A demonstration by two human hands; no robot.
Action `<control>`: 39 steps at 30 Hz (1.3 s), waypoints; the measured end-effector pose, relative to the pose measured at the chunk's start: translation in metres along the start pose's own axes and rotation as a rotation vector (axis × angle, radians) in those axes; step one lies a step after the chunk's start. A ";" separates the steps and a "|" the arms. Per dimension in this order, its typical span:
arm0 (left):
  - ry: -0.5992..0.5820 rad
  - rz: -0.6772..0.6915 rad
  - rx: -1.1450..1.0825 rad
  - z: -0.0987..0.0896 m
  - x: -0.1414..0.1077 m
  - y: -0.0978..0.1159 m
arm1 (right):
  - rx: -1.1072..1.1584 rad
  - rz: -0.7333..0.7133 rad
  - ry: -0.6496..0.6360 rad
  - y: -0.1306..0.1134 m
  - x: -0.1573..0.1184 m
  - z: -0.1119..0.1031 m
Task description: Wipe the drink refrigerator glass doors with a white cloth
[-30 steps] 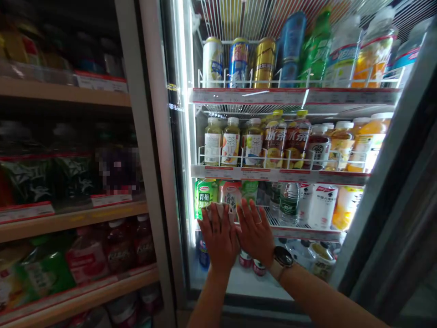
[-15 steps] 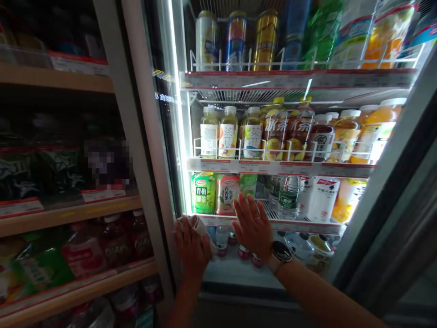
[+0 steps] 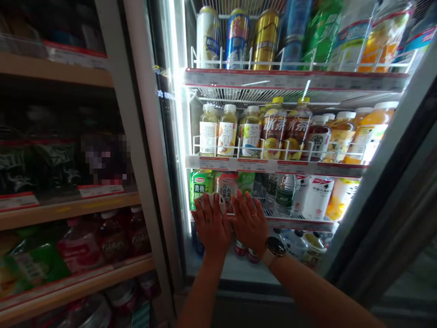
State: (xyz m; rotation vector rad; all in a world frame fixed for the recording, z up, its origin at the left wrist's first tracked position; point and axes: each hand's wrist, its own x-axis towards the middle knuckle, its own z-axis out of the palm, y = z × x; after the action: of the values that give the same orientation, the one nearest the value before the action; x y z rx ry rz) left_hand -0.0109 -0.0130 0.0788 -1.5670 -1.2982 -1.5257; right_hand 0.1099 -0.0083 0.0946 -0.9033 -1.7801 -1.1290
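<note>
One white cloth [image 3: 214, 201] (under left fingers [image 3: 207, 213])

“冰茶” on tea bottles [image 3: 273, 130], “青梅” on green bottle [image 3: 200, 189]

Dim wooden shelves [image 3: 68, 207] (lit drinks cooler [image 3: 148, 136] beside)

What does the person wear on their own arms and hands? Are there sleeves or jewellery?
Both forearms are bare, with no sleeve in view. The right hand wears a gold-coloured ring, and just behind it sits a round black-faced watch on a strap. The left hand shows no ring or watch.
</note>
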 end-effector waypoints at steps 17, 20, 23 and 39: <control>0.070 -0.285 0.074 -0.011 -0.042 -0.057 | 0.018 0.022 -0.031 -0.003 0.001 -0.005; 0.054 -0.231 0.033 -0.005 -0.024 -0.028 | 0.010 0.020 -0.030 -0.003 0.000 -0.003; 0.015 -0.144 -0.038 -0.003 -0.007 -0.004 | 0.017 0.021 -0.008 -0.002 -0.001 -0.002; -0.011 0.027 0.108 0.003 -0.057 -0.051 | 0.008 0.022 -0.017 -0.001 0.002 -0.007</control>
State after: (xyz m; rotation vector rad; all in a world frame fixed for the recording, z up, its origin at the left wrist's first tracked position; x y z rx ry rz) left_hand -0.0486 -0.0059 0.0127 -1.5199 -1.3380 -1.4086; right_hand 0.1104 -0.0144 0.0976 -0.9281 -1.7831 -1.1030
